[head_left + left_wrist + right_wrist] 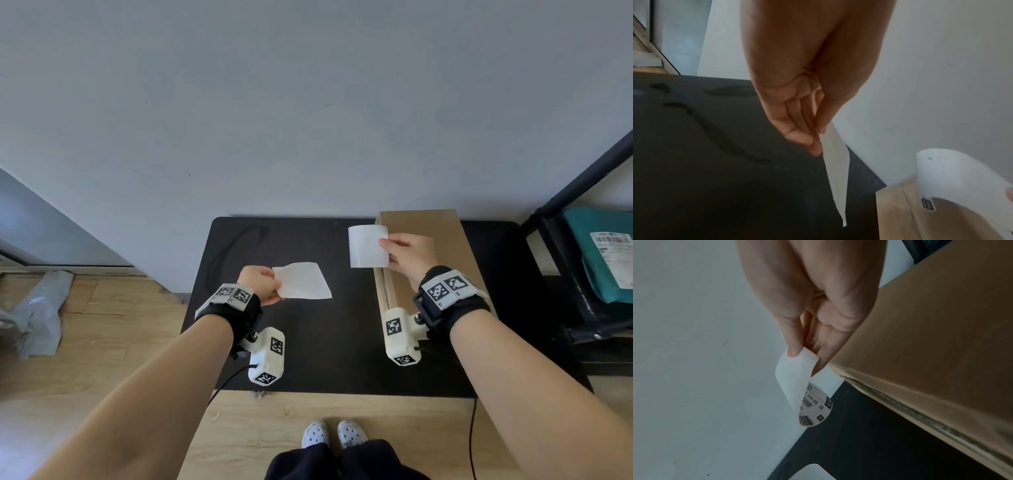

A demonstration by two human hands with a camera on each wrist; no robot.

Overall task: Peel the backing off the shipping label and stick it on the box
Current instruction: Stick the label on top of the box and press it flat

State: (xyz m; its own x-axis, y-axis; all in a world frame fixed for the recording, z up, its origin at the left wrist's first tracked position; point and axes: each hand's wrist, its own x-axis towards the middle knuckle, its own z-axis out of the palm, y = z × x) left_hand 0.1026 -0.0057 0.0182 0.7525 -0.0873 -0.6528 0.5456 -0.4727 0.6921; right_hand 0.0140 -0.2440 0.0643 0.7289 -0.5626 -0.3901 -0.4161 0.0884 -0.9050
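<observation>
You see soft, even light in the head view, with no hard shadows and no glare on the black table [308, 342]. Straight lines bend near the edges of that wide picture. Your two wrist views are dimmer and a bit grainy, and the left hand [797, 105] and right hand [818, 313] look big and soft up close.

White label [367, 246], brown box [442, 226], black table [335, 342].

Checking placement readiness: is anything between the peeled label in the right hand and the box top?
Nothing visible: the right hand pinches the curled white shipping label at the left edge of the brown cardboard box, whose top looks bare.
</observation>
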